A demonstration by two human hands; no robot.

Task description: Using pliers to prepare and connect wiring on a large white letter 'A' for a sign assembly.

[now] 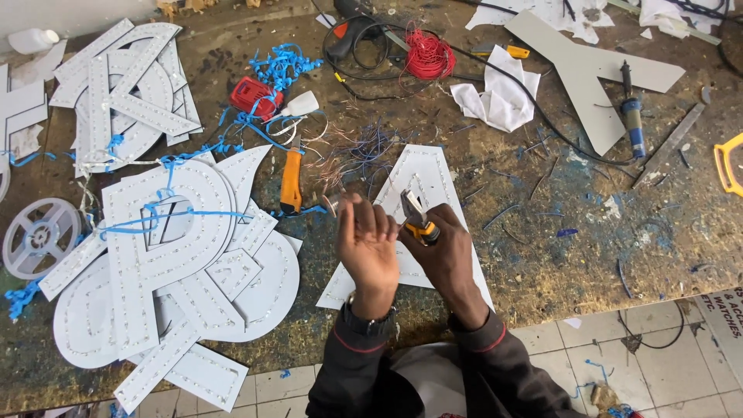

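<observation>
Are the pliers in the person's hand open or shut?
Open: the pliers in the right hand show two metal tips spread apart.

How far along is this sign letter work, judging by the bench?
Looks partly done: a stack of white letters dotted with small lights and tied with blue wire lies at the left. In hand: the left hand pinches a thin wire while the right hand holds yellow-handled pliers in its grip. Left: the letter A beneath looks bare.
</observation>
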